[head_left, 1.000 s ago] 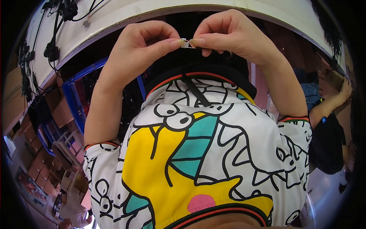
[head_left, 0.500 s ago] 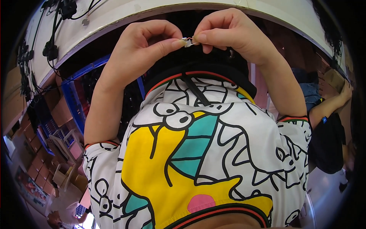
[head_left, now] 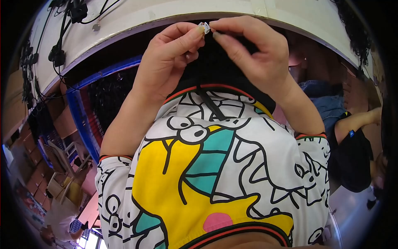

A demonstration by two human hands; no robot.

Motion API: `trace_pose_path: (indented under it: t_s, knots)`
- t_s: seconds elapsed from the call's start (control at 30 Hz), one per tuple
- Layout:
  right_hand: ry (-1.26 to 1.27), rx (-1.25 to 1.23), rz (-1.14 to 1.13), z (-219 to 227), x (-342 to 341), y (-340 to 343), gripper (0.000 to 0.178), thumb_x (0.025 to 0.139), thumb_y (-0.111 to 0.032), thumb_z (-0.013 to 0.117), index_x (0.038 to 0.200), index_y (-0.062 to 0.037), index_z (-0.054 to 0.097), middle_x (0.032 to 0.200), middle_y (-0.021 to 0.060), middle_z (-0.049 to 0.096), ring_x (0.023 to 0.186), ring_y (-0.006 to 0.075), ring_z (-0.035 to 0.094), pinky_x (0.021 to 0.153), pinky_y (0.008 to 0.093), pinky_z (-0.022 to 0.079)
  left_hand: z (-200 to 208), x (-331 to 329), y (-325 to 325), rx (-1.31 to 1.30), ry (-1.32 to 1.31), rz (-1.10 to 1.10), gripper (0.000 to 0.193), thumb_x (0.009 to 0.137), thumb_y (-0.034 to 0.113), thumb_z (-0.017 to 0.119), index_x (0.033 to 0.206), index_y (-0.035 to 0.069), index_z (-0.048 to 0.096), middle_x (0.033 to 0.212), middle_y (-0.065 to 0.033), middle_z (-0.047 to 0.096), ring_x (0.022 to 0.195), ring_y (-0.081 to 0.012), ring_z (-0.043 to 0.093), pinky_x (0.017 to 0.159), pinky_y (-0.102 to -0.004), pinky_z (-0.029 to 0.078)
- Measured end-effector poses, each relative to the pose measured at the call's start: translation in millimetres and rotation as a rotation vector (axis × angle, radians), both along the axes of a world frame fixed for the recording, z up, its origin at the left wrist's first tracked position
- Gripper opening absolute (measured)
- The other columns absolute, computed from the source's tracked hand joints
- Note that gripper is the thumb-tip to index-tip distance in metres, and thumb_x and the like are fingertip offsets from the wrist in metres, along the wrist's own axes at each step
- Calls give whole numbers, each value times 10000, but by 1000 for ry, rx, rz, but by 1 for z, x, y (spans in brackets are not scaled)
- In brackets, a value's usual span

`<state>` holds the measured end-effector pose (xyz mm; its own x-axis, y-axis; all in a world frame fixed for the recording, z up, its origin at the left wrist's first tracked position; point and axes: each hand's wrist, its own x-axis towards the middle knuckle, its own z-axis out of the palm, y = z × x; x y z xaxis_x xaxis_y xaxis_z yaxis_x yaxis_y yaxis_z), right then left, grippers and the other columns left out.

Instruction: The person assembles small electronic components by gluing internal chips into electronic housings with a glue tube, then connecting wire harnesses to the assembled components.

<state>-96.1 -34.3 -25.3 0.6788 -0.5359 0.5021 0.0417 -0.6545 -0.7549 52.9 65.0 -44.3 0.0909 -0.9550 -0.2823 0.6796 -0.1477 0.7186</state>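
Observation:
Just below the edge of the white table, my left hand (head_left: 176, 47) pinches a small white and silvery part (head_left: 205, 28) between thumb and forefinger. Its other fingers curl in toward the palm. Beside the part is my right hand (head_left: 263, 52), its forefinger tip almost against it and its thumb tip just below. Something thin and reddish, perhaps a wire end, shows between those two fingertips, too small to make out. Both forearms are raised in front of my patterned shirt (head_left: 211, 166).
Across the top runs a white table (head_left: 166, 10) with black cables and plugs (head_left: 78, 11) at its left. A blue-edged crate (head_left: 76, 110) of dark items stands below left. At right, another person's arm (head_left: 358, 124) reaches forward. A chair (head_left: 62, 155) and boxes lie farther left.
Both hands have moved up toward the table edge with the small part. The part has turned in my left fingers, and my right thumb and forefinger have spread slightly.

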Motion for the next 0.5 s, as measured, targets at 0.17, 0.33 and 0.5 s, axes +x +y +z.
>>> trace_pose_path:
  t_s: [0.17, 0.33, 0.5]
  knots:
    - [63, -32, 13, -1, -4, -11, 100, 711, -62, 642, 808, -47, 623, 736, 64, 614, 647, 186, 598, 558, 242, 466, 19, 5, 0, 4, -392, -85, 140, 820, 153, 563, 892, 36, 594, 789, -17, 580, 719, -73, 499, 657, -200, 366]
    - [175, 69, 216, 11, -6, -15, 132, 764, 8, 596, 895, 7, 601, 825, 63, 602, 747, 122, 574, 672, 201, 454, 27, 22, -7, -82, -712, -230, 154, 802, 163, 580, 860, 22, 607, 787, -13, 584, 743, -61, 512, 688, -171, 374]
    - [120, -7, 238, 12, -1, -16, 150, 737, 43, 601, 882, 6, 597, 822, 65, 592, 744, 135, 565, 673, 204, 447, 22, 18, -6, -97, -568, -191, 152, 765, 149, 638, 824, 10, 619, 747, -4, 582, 709, -56, 518, 669, -179, 403]
